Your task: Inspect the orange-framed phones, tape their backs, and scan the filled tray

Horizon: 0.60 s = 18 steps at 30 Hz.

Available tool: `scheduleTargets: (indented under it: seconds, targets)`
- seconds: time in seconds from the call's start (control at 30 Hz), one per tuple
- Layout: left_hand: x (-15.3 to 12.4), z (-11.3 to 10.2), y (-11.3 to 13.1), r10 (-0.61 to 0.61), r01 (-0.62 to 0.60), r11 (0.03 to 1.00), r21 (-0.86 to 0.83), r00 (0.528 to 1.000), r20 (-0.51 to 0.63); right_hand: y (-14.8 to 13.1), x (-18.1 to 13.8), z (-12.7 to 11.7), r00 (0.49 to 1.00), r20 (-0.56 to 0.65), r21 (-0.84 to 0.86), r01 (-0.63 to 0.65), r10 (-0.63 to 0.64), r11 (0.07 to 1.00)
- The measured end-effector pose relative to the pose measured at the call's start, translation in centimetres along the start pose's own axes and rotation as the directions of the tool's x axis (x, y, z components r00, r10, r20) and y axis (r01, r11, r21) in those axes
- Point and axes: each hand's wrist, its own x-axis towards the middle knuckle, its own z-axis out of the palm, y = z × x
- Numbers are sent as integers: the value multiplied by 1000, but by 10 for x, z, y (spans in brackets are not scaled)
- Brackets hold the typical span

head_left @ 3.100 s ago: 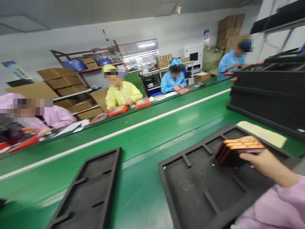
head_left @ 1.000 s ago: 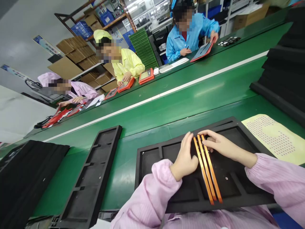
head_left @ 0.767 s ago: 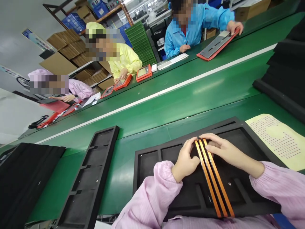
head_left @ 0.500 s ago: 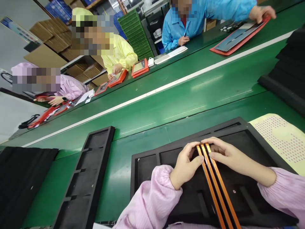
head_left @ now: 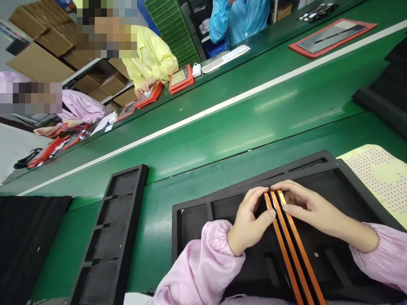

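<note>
Three thin orange-edged black plates (head_left: 291, 250) stand on edge, side by side, in a black foam tray (head_left: 197, 216) on the green bench right in front of me. My left hand (head_left: 251, 222) pinches their far end from the left, fingers curled. My right hand (head_left: 305, 205) presses against the same end from the right, fingers together. Both sleeves are pink.
A second black foam tray (head_left: 111, 233) lies to the left, with black stacked material (head_left: 28, 241) beyond it. A yellow perforated sheet (head_left: 381, 178) lies at right, black tray stacks (head_left: 384, 93) behind it. Across the green conveyor (head_left: 222, 127), other people handle red-framed panels (head_left: 330, 36).
Earlier my right hand alone carried the plates over the tray. Now both hands hold them on edge in the tray. The view has tilted down; a red-framed panel was laid on the belt.
</note>
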Motion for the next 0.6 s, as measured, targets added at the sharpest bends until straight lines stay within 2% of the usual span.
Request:
scheduleTargets:
  seconds: [0.13, 0.3, 0.47, 0.6]
  targets:
    - [-1, -4, -2, 44, -44, 999, -7, 996, 76, -2, -2, -4, 997, 77, 28, -16, 14, 999]
    - [-1, -4, -2, 41, -36, 998, -54, 995, 93, -8, -3, -4, 994, 96, 11, -57, 55, 998]
    - [-1, -4, -3, 38, -28, 995, -94, 994, 105, -10, 1, 7, 984, 4, -19, -179, 179, 984]
    - [2, -5, -7, 31, -16, 992, -123, 993, 117, -10, 7, 13, 978, -104, -69, -190, 183, 979]
